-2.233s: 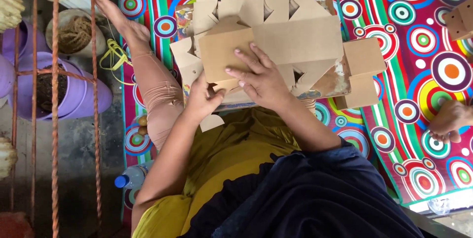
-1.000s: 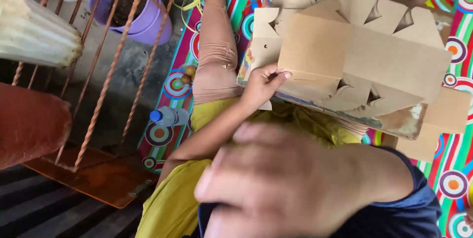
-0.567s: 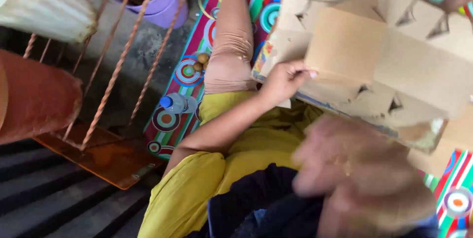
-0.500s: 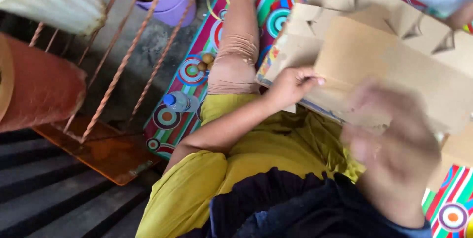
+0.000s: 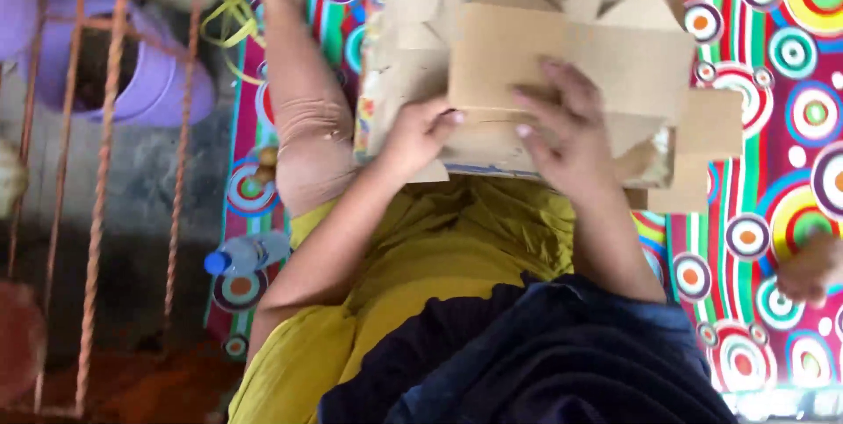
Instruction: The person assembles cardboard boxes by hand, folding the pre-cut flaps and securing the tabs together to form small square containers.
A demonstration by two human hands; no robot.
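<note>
The stack of flat cardboard blanks (image 5: 562, 64) lies on the lap, long axis left-to-right. Both hands press it: left hand (image 5: 417, 139) gripping its near edge, right hand (image 5: 566, 130) fingers spread flat on top.

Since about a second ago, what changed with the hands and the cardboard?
The right hand, then raised and blurred close to the camera, has come down flat onto the cardboard. The left hand stays at the stack's near edge; the cardboard stays on the lap.
</note>
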